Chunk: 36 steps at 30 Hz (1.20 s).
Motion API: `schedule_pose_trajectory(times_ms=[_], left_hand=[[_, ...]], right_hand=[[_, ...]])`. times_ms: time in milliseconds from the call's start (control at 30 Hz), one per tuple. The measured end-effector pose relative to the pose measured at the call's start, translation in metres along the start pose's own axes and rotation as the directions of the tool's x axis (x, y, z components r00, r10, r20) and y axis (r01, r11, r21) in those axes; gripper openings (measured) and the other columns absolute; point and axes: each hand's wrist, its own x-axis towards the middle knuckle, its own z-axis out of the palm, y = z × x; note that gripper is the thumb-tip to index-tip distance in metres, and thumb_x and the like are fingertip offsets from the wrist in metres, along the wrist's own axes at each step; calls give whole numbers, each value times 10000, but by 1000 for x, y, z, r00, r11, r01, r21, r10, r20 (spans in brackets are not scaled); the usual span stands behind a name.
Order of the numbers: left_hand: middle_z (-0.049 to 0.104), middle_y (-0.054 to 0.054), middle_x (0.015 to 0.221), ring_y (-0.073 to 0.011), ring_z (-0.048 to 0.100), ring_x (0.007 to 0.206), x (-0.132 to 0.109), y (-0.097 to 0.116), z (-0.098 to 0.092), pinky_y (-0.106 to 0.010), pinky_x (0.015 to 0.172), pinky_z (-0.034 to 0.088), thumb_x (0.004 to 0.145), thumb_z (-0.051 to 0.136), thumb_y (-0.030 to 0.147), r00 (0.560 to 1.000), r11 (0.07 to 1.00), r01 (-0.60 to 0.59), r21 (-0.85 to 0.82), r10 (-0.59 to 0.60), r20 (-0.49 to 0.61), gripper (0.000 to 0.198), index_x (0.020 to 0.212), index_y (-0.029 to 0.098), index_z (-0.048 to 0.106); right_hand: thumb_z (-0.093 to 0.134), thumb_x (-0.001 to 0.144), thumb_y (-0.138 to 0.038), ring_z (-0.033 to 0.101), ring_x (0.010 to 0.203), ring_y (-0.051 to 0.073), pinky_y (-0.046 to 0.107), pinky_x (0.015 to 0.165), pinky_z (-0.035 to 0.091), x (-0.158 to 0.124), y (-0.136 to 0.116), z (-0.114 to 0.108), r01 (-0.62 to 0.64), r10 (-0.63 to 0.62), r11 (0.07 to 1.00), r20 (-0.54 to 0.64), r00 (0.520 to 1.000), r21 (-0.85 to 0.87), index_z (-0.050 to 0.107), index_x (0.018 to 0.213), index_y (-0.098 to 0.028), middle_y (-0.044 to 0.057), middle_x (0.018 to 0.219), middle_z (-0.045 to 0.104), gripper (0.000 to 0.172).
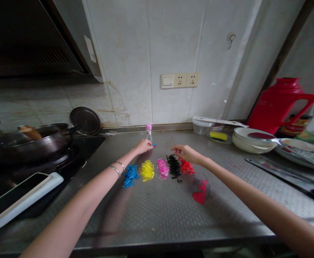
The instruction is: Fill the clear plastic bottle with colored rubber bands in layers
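Five small heaps of rubber bands lie in a row on the steel counter [157, 211]: blue [130, 175], yellow [147, 170], pink [162, 168], black [174, 166] and red [186, 167]. My left hand [144, 146] reaches beyond the row, fingers pinched on a few red and blue bands [154, 145], just in front of a small bottle with a pink cap [148, 131]. My right hand [186, 153] hovers over the black and red heaps, fingertips curled in a pinch on a black band. Two bracelets circle my left wrist.
A clear bag with a red patch [200, 191] lies near the heaps. A wok [30, 141] sits on the stove at left, with a phone [17, 197] in front. Bowls and plates [251, 139], a red thermos jug [279, 104] and a knife [288, 177] crowd the right.
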Motion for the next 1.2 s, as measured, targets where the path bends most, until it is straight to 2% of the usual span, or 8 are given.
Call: schedule_pose_trajectory(times_ms=[167, 367, 500, 633, 833, 933, 1100, 1200], left_hand=[[627, -62, 573, -124, 492, 494, 8, 7, 15, -235, 521, 330, 630, 618, 272, 999, 999, 40, -24, -41, -16, 143, 614, 151, 693], [650, -73, 615, -137, 517, 539, 12, 9, 16, -239, 548, 350, 637, 576, 211, 997, 998, 58, -10, -59, -42, 140, 631, 145, 699], [669, -76, 657, -148, 547, 581, 10, 4, 6, -237, 570, 365, 649, 562, 220, 998, 999, 22, -25, -24, -63, 168, 672, 136, 706], [680, -71, 670, -158, 569, 608, 2, -2, -21, -236, 591, 381, 624, 581, 222, 999, 994, -13, -112, 9, -34, 156, 660, 136, 706], [674, -43, 608, -150, 561, 567, -36, 0, -78, -217, 558, 371, 573, 616, 250, 991, 984, 30, -176, -6, 135, 130, 599, 155, 702], [669, -25, 589, -137, 555, 546, -63, 2, -96, -199, 543, 363, 546, 642, 257, 975, 982, 52, -183, -10, 221, 118, 593, 168, 703], [677, -26, 627, -123, 558, 543, -107, -2, -104, -180, 528, 360, 601, 615, 268, 912, 989, 68, -131, -8, 410, 148, 655, 171, 713], [676, -25, 633, -123, 559, 552, -127, -2, -103, -177, 538, 367, 607, 617, 260, 887, 988, 78, -131, -8, 462, 145, 675, 177, 715]], right_hand=[[436, 736, -97, 574, 708, 117, 196, 645, 412, -17, 3, -2, 4, -3, 999, 21, 1000, -44, 586, 1021, -191, 31, 842, 642, 336], [443, 748, -119, 584, 737, 128, 204, 673, 419, -24, 11, -6, -14, 16, 997, 18, 1000, -82, 579, 1051, -198, 37, 866, 653, 342], [446, 741, -111, 583, 743, 131, 210, 680, 422, -21, 15, -7, -19, 19, 995, 1, 1000, -94, 588, 1048, -192, 46, 883, 651, 347], [441, 752, -122, 579, 727, 127, 211, 677, 420, -8, 17, -4, -26, 24, 993, -19, 1000, -113, 597, 1029, -186, 43, 866, 652, 325], [450, 790, -197, 586, 808, 151, 219, 704, 417, 31, 17, 6, -98, 83, 971, -78, 994, -218, 615, 1023, -209, 53, 924, 655, 286], [448, 792, -215, 586, 885, 173, 237, 753, 420, 55, 16, 16, -154, 140, 955, -73, 987, -255, 621, 1030, -218, 60, 980, 650, 295], [432, 791, -213, 574, 959, 202, 275, 793, 425, 88, 11, 35, -194, 193, 936, -33, 981, -295, 628, 1042, -224, 77, 1055, 631, 319], [430, 796, -214, 577, 954, 200, 276, 792, 429, 102, 7, 47, -196, 197, 934, -24, 980, -299, 625, 1055, -230, 81, 1062, 629, 324]])
